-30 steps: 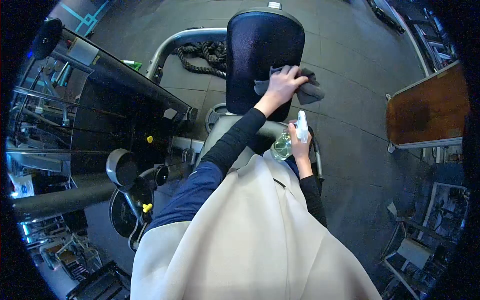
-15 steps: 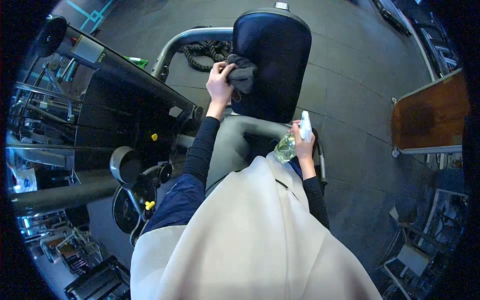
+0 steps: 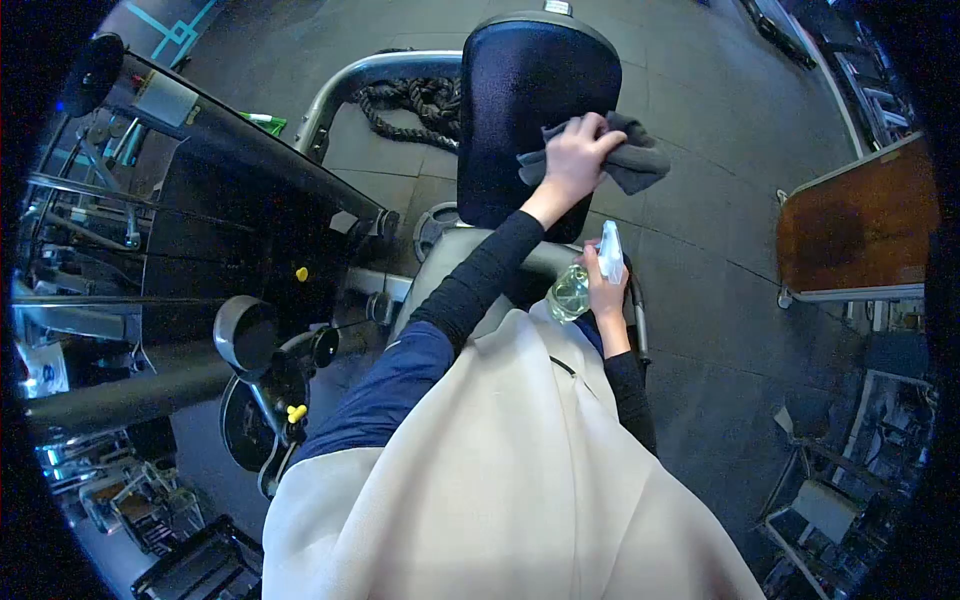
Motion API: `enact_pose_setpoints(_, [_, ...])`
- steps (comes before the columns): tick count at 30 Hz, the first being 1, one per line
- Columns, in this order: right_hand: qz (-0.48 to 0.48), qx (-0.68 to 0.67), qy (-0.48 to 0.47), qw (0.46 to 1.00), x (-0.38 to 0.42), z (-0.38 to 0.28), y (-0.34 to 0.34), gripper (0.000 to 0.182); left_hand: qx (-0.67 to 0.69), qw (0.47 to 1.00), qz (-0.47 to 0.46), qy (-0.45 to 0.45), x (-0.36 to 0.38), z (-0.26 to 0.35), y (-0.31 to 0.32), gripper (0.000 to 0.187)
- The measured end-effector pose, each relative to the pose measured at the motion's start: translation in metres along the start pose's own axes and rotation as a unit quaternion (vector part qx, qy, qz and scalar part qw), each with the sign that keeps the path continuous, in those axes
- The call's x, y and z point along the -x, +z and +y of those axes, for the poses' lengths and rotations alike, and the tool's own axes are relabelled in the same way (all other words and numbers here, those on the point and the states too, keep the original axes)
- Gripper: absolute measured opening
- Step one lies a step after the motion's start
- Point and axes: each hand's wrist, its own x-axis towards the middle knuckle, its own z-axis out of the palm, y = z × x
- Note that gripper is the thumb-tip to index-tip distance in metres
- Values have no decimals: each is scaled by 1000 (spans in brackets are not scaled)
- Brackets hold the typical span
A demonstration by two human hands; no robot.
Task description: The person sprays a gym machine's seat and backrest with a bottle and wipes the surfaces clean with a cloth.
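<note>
My left hand [image 3: 577, 160] is closed on a dark grey cloth [image 3: 637, 165] at the right edge of a black padded backrest [image 3: 520, 90]. Part of the cloth lies against the pad and part sticks out past its side. Lower down, my right hand [image 3: 607, 287] grips a clear spray bottle [image 3: 570, 294] with a white trigger head [image 3: 610, 252]. Pale greenish liquid shows in the bottle, which is held over the seat area near my light-coloured top. The seat below the backrest is partly hidden by my left arm.
A curved metal frame [image 3: 385, 68] joins the backrest's left side, with a coiled black rope [image 3: 425, 105] on the floor behind it. Dark machine parts with a round roller pad [image 3: 245, 333] stand at left. A brown panel [image 3: 855, 225] stands at right.
My left hand has moved right across the backrest with the cloth, from its left edge to its right edge. My right hand and the spray bottle have stayed nearly still.
</note>
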Motion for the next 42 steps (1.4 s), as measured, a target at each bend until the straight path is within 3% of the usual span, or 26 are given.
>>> enact_pose_setpoints(5, [15, -36, -6, 999, 1, -8, 0, 21, -24, 999, -17, 35, -5, -7, -6, 58])
enact_pose_setpoints(12, [2, -5, -5, 1000, 0, 1, -2, 20, -66, 992, 53, -93, 3, -46, -50, 65])
enact_pose_setpoints(20, [-2, -22, 3, 1000, -2, 2, -1, 18, -119, 958, 140, -218, 12, -100, -103, 54])
enact_pose_setpoints(23, [-4, -16, 0, 1000, -2, 1, 1, 19, -112, 962, 142, -204, 7, -92, -97, 58])
enact_pose_setpoints(29, [-14, 34, -25, 999, -5, -3, 2, 19, -106, 982, 21, -154, -27, -29, -56, 73])
enact_pose_setpoints(37, [8, 26, -21, 999, -1, 0, 0, 18, -64, 997, 30, 34, -60, 7, 4, 55])
enact_pose_setpoints(41, [26, -20, -6, 999, 1, -4, 0, 18, -79, 995, 41, -38, -61, -8, -26, 65])
enact_pose_setpoints(42, [31, -41, 4, 999, 3, -4, -1, 17, -84, 993, 79, -19, -61, -22, -31, 65])
